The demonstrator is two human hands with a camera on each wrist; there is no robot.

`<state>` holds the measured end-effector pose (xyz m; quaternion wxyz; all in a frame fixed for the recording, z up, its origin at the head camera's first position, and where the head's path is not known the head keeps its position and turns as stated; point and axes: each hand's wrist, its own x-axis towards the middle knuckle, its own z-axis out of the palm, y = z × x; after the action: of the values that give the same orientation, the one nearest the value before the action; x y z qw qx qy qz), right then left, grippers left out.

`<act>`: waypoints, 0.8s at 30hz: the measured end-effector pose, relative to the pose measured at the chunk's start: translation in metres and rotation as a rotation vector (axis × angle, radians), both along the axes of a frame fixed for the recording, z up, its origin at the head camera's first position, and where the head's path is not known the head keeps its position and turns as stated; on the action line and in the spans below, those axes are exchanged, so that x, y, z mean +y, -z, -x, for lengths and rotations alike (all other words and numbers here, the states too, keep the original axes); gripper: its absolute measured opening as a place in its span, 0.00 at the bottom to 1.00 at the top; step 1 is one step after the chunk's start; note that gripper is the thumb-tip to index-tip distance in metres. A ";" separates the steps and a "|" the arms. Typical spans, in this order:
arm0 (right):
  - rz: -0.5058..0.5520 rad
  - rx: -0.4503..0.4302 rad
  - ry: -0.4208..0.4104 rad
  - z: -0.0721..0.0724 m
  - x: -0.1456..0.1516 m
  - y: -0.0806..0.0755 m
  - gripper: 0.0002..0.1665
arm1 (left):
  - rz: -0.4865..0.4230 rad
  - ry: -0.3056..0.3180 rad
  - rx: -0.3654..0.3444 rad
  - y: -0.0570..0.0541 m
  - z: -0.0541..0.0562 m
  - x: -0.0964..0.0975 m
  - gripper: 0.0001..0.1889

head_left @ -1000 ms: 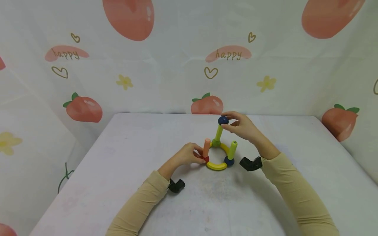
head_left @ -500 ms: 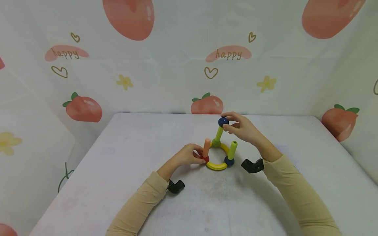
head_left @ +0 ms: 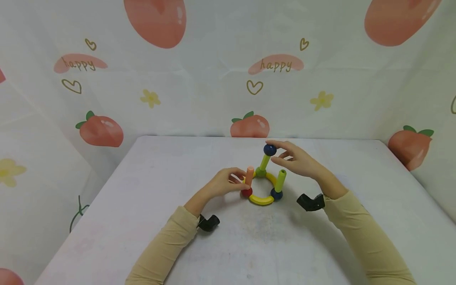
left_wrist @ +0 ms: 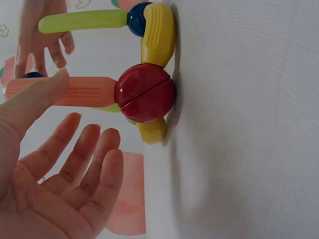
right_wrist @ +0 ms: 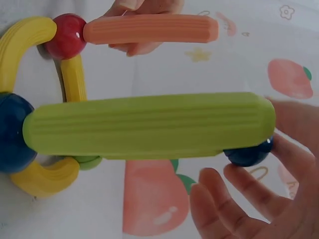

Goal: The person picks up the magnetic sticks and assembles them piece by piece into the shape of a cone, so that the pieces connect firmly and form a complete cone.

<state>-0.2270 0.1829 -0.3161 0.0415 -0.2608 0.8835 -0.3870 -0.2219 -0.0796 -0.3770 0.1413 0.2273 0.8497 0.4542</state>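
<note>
On the table a ring of curved yellow sticks point(head_left: 261, 200) joins a red ball point(left_wrist: 145, 93), a green ball point(head_left: 261, 172) and a blue ball point(head_left: 276, 194). An orange stick point(head_left: 249, 175) rises from the red ball; light green sticks stand on the other two, the near one point(right_wrist: 149, 125) bare-topped. Another blue ball point(head_left: 270, 149) caps the far one. My left hand point(head_left: 224, 182) is loosely spread around the orange stick, its thumb overlapping it in the left wrist view. My right hand point(head_left: 299, 161) has loosened fingers beside the top blue ball, a fingertip at its top.
Both forearms carry black wrist mounts, the left one point(head_left: 209, 223) low over the white table point(head_left: 270, 245) and the right one point(head_left: 311, 202) beside the ring. Behind the table hangs a printed curtain point(head_left: 199, 79). A green cord point(head_left: 79, 209) shows at the left.
My left hand has let go of the red ball and opened slightly upward. My right thumb has come off the top blue ball, and that hand has drawn a little down and right.
</note>
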 end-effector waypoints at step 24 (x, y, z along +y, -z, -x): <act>-0.107 -0.035 -0.212 -0.004 0.017 -0.009 0.48 | -0.103 0.020 0.077 0.001 0.000 0.003 0.17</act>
<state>-0.2225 0.2001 -0.3068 0.1113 -0.3435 0.8694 -0.3372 -0.2220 -0.0769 -0.3777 0.1011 0.2603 0.8276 0.4870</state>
